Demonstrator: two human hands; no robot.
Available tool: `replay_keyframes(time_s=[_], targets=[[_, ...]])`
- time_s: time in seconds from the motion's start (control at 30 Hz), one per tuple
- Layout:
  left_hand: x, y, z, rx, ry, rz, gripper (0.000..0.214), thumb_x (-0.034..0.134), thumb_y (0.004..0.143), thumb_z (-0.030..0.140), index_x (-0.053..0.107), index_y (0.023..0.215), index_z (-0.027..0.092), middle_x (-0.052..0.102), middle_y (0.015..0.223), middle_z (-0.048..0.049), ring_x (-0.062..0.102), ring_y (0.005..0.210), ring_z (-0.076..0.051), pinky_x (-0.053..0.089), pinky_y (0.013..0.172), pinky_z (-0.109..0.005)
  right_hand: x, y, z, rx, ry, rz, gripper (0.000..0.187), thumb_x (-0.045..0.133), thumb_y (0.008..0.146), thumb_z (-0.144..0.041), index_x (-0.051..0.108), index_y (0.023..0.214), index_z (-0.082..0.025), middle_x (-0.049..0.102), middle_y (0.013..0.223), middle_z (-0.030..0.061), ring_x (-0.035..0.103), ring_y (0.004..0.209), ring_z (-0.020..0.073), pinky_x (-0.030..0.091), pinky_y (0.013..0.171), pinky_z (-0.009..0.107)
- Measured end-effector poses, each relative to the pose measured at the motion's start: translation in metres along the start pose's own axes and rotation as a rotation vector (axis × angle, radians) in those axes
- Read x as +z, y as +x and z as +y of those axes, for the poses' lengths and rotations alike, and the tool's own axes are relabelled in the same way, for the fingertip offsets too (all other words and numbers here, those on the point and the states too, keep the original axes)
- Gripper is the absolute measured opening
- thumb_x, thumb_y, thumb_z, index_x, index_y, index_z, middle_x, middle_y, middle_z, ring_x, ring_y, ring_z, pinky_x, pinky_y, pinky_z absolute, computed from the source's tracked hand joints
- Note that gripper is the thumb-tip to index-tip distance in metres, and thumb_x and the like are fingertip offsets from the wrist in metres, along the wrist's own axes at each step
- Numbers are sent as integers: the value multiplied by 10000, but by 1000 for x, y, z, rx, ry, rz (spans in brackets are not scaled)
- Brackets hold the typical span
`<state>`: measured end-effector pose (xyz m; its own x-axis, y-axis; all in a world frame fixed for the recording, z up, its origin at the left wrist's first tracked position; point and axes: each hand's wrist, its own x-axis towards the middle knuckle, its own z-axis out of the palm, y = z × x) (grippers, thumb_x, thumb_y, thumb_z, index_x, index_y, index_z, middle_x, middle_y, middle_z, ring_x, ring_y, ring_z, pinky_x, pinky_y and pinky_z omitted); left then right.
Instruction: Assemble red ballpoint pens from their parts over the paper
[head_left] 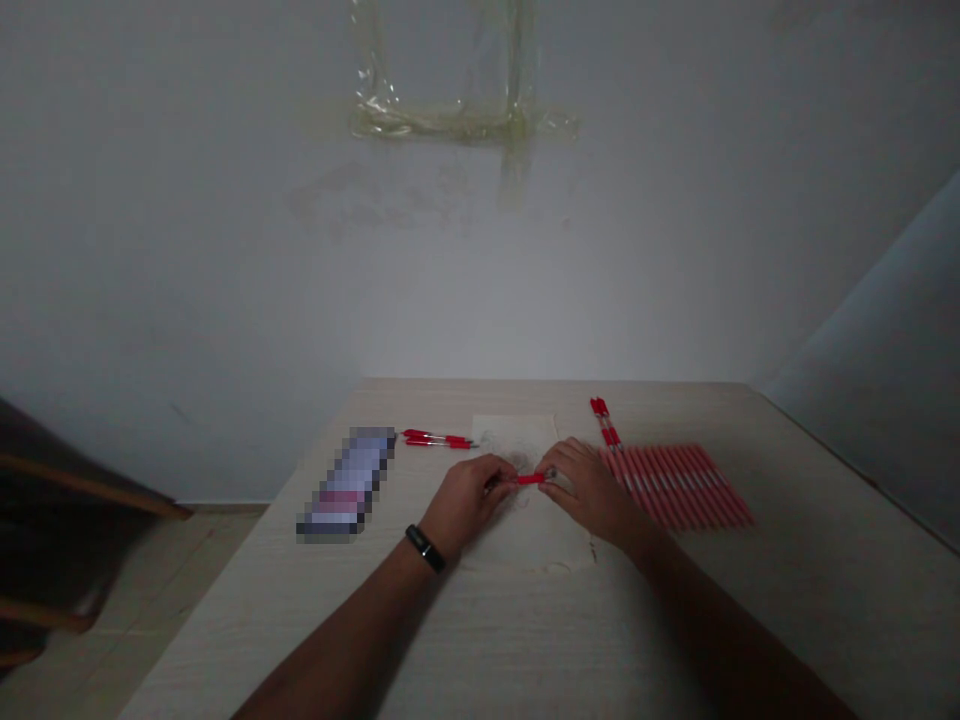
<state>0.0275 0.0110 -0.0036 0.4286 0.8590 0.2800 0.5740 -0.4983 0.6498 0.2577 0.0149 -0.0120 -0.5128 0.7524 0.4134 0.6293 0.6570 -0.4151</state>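
A red pen [531, 479] lies level between my two hands, over a sheet of paper [525, 550] on the table. My left hand [474, 497], with a dark band on its wrist, pinches the pen's left end. The fingers of my right hand [581, 487] are closed on its right end, around a clear or metallic tip. My fingers hide both ends in part. Just beyond my left hand lie a few red pens [436, 440]. To the right of my right hand is a row of several red pens [679, 485], side by side.
More red pens [606, 424] lie at an angle behind the row. On the left of the table [480, 660] is a blurred-out phone-like object [349, 482]. A wall with tape [450, 125] on it rises behind the table's far edge.
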Motion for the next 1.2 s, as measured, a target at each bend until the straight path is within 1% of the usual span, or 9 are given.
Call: replay_keyframes(time_s=[0.1, 0.3, 0.47, 0.63, 0.77, 0.87, 0.93, 1.07, 1.2], targets=[[-1, 0, 0, -12, 7, 15, 89, 645, 880, 222, 705, 923, 175, 717, 854, -43, 633, 758, -171, 450, 701, -258, 1, -1, 1, 26, 33, 41, 158, 668, 893, -232, 604, 1034, -205, 642, 1021, 55, 558, 1005, 221, 428, 881, 373], [-1, 0, 1, -3, 36, 24, 95, 633, 891, 228, 702, 930, 175, 704, 846, -41, 611, 743, -162, 435, 683, -248, 0, -1, 2, 19, 47, 27, 104, 532, 990, -255, 621, 990, -202, 642, 988, 52, 556, 976, 210, 417, 884, 371], [1, -1, -1, -2, 39, 27, 88, 644, 888, 235, 699, 921, 176, 701, 834, -31, 609, 735, -156, 427, 679, -246, 1, -1, 1, -2, 64, 23, 45, 594, 952, -226, 602, 988, -200, 637, 993, 53, 555, 969, 215, 417, 862, 364], [1, 0, -1, -5, 31, 22, 103, 635, 893, 248, 699, 929, 176, 709, 846, -37, 614, 733, -158, 433, 677, -247, 1, -1, -1, 12, 82, 59, 132, 646, 899, -197, 583, 1014, -205, 634, 1005, 54, 559, 982, 219, 421, 871, 370], [0, 0, 1, -14, 30, 24, 105, 622, 895, 247, 698, 914, 177, 707, 835, -39, 611, 721, -158, 431, 662, -246, 0, -1, 0, 21, 65, 53, 79, 537, 983, -255, 598, 991, -205, 633, 996, 57, 553, 981, 213, 418, 881, 370], [0, 0, 2, -16, 25, 19, 108, 626, 889, 245, 702, 922, 176, 708, 835, -44, 616, 726, -161, 438, 664, -246, 0, -1, 0, 17, 27, 30, 190, 451, 1022, -254, 595, 910, -199, 627, 951, 53, 545, 940, 206, 414, 864, 365], [0, 0, 2, -14, 20, 15, 114, 627, 885, 247, 705, 927, 175, 709, 840, -49, 621, 736, -164, 443, 665, -246, 0, -1, 1, 10, 25, 23, 178, 464, 1017, -256, 588, 903, -198, 625, 944, 55, 543, 930, 208, 414, 855, 365], [1, 0, 0, -3, 30, 24, 119, 616, 890, 238, 704, 938, 175, 707, 845, -47, 615, 739, -160, 436, 660, -242, 2, -1, 2, 1, 84, 40, 35, 571, 962, -237, 576, 954, -203, 622, 978, 56, 548, 953, 215, 419, 855, 362], [1, 0, 0, -6, 36, 17, 119, 620, 888, 236, 702, 951, 177, 708, 858, -46, 616, 749, -160, 434, 669, -243, 4, -1, 2, 17, 109, 70, 103, 637, 903, -194, 565, 975, -206, 621, 989, 50, 552, 969, 215, 423, 861, 359]])
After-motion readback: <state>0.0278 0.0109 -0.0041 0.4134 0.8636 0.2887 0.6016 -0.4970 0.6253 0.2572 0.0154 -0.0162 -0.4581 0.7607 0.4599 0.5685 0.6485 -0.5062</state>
